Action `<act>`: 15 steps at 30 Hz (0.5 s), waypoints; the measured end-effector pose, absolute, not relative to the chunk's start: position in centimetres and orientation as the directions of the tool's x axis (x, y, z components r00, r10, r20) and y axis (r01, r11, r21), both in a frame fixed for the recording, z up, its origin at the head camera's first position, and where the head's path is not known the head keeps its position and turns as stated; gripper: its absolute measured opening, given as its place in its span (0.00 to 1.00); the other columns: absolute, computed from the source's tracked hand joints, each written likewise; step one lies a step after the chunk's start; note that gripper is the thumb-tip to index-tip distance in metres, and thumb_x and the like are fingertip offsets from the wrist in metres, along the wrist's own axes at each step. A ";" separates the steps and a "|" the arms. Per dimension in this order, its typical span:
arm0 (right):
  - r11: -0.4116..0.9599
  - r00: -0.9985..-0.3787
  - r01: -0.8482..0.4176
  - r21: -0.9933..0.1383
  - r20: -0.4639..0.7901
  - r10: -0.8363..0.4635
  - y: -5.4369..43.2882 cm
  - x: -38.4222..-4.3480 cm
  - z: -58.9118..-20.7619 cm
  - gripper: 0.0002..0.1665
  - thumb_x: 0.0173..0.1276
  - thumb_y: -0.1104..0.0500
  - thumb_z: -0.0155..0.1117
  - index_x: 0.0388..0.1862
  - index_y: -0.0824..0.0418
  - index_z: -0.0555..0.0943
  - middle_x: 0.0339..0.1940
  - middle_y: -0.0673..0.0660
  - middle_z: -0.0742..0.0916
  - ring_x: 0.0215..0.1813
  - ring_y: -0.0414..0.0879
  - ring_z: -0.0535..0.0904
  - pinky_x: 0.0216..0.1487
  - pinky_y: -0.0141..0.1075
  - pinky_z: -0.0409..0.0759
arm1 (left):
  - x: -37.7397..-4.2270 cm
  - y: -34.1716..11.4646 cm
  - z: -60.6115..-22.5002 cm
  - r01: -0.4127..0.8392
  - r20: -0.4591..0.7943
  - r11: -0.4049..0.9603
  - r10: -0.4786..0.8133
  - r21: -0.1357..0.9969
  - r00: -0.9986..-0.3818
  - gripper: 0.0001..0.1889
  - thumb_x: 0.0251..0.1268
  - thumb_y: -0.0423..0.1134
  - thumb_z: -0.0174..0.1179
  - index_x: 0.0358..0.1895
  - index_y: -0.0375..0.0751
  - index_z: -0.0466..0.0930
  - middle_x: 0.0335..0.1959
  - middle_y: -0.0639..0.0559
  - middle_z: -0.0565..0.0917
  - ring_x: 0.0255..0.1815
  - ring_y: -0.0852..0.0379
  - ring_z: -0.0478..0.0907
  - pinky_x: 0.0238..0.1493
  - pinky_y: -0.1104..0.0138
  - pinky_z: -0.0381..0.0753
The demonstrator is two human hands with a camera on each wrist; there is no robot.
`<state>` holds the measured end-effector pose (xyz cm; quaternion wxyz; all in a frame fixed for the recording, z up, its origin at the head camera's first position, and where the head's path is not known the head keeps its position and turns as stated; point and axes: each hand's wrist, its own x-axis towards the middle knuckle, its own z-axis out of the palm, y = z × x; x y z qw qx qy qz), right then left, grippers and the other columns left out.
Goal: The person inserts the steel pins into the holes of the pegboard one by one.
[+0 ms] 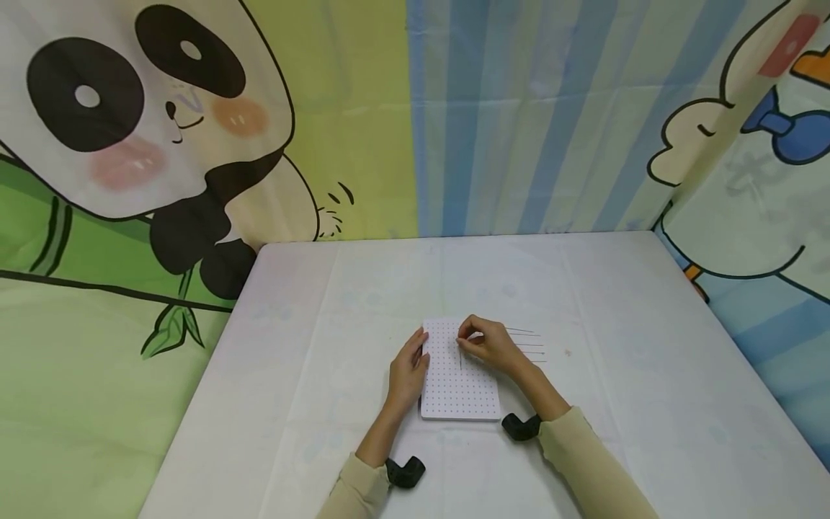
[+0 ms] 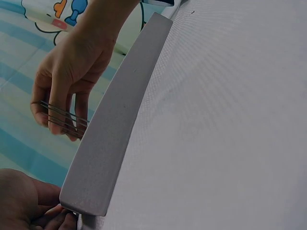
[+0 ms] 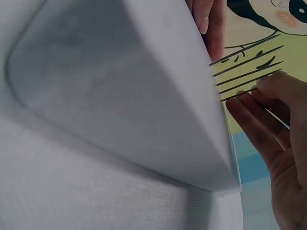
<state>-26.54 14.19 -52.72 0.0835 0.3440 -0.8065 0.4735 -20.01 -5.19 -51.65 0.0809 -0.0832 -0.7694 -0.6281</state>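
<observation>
A white pegboard [image 1: 463,396] covered in small holes is in the middle of the head view. My left hand [image 1: 407,373] holds it at its left edge, fingers at the rim. Several thin dark metal rods [image 3: 247,61] stick out of its face in a row in the right wrist view. My right hand [image 1: 491,344] is over the upper part of the board, its thumb and fingertips pinching one thin rod at the end of that row. From the left wrist view the board's thick side [image 2: 117,115] hides where the rods meet the face.
More thin rods [image 1: 535,352] lie side by side on the white-covered table [image 1: 350,303], just right of the board. A black wrist mount [image 1: 405,473] is on my left wrist and another [image 1: 521,427] on my right. Printed cloth [image 1: 363,115] hangs behind the table.
</observation>
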 end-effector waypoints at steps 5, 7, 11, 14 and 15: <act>0.320 -0.744 -0.636 -0.702 0.448 -0.495 14.3 -26.6 -52.6 0.08 0.59 0.69 0.64 0.35 0.61 0.75 0.31 0.52 0.82 0.38 0.47 0.82 0.37 0.32 0.85 | -20.4 -5.3 -52.2 0.224 0.219 0.189 0.051 0.956 -0.974 0.21 0.60 0.17 0.47 0.58 0.18 0.64 0.65 0.30 0.62 0.64 0.38 0.61 0.64 0.60 0.63; 0.321 -0.736 -0.645 -0.693 0.451 -0.505 14.4 -26.6 -52.6 0.08 0.59 0.69 0.64 0.35 0.61 0.75 0.31 0.52 0.82 0.38 0.47 0.82 0.37 0.32 0.85 | -20.6 -5.4 -52.8 0.220 0.214 0.189 0.052 0.957 -0.975 0.21 0.60 0.17 0.47 0.59 0.19 0.64 0.65 0.31 0.61 0.65 0.39 0.61 0.64 0.61 0.63; 0.330 -0.724 -0.658 -0.676 0.450 -0.523 14.5 -26.7 -52.6 0.09 0.59 0.69 0.64 0.35 0.61 0.75 0.31 0.51 0.81 0.38 0.46 0.82 0.37 0.31 0.84 | -21.5 -5.6 -54.9 0.224 0.220 0.186 0.045 0.956 -0.974 0.22 0.61 0.18 0.48 0.60 0.22 0.65 0.66 0.33 0.62 0.65 0.41 0.61 0.64 0.61 0.63; 0.348 -0.730 -0.652 -0.673 0.434 -0.528 14.6 -26.7 -52.7 0.10 0.58 0.69 0.65 0.35 0.59 0.75 0.31 0.50 0.81 0.38 0.45 0.82 0.37 0.30 0.84 | -21.9 -5.6 -56.0 0.224 0.220 0.190 0.042 0.956 -0.975 0.22 0.62 0.20 0.49 0.61 0.26 0.66 0.67 0.37 0.62 0.65 0.44 0.61 0.64 0.64 0.63; 0.354 -0.733 -0.648 -0.674 0.427 -0.529 14.6 -26.7 -52.7 0.10 0.58 0.69 0.65 0.35 0.59 0.75 0.31 0.49 0.81 0.38 0.44 0.82 0.37 0.30 0.84 | -22.0 -5.6 -56.1 0.221 0.217 0.191 0.041 0.956 -0.975 0.22 0.62 0.20 0.49 0.61 0.27 0.66 0.67 0.38 0.62 0.66 0.45 0.61 0.64 0.65 0.63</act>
